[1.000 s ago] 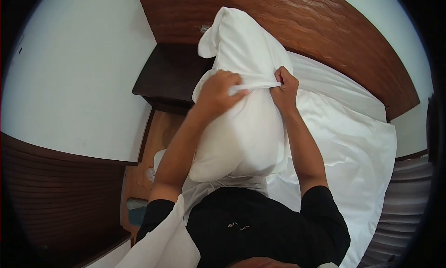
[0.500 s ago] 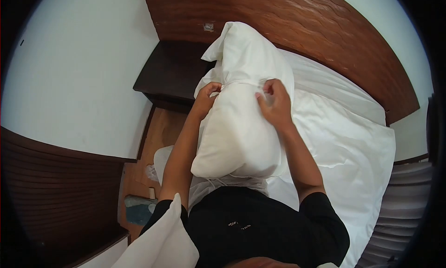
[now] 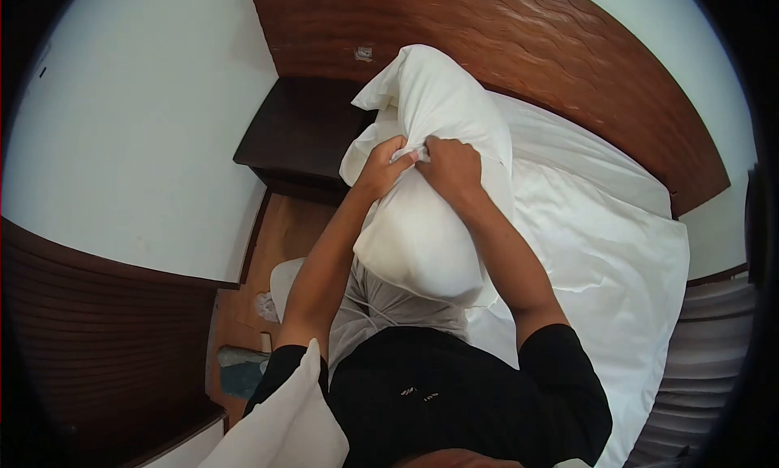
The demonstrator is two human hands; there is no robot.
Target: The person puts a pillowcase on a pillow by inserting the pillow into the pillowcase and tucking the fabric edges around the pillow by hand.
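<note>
A plump white pillow [image 3: 418, 241] stands in front of my body, its near end close to my lap. Across its middle runs the gathered edge of a white pillowcase [image 3: 446, 99], which covers the far part and has a loose corner at the upper left. My left hand [image 3: 383, 171] is closed on the bunched edge from the left. Close beside it, my right hand [image 3: 453, 171] grips the same cloth, fingers curled and knuckles up. The two hands almost meet, and folds fan out from between them. Some of the fingertips are hidden in the fabric.
A bed [image 3: 592, 249] with a rumpled white sheet lies to the right, below a wooden headboard [image 3: 519, 38]. A dark nightstand [image 3: 296, 127] stands at the left. White cloth [image 3: 284, 419] hangs over my left shoulder. A blue-green item [image 3: 242, 375] lies on the wooden floor.
My hands have come from the pillow's two sides to its middle, drawing the cloth edge together. The pillow's near end has moved away from my body, showing more of my lap.
</note>
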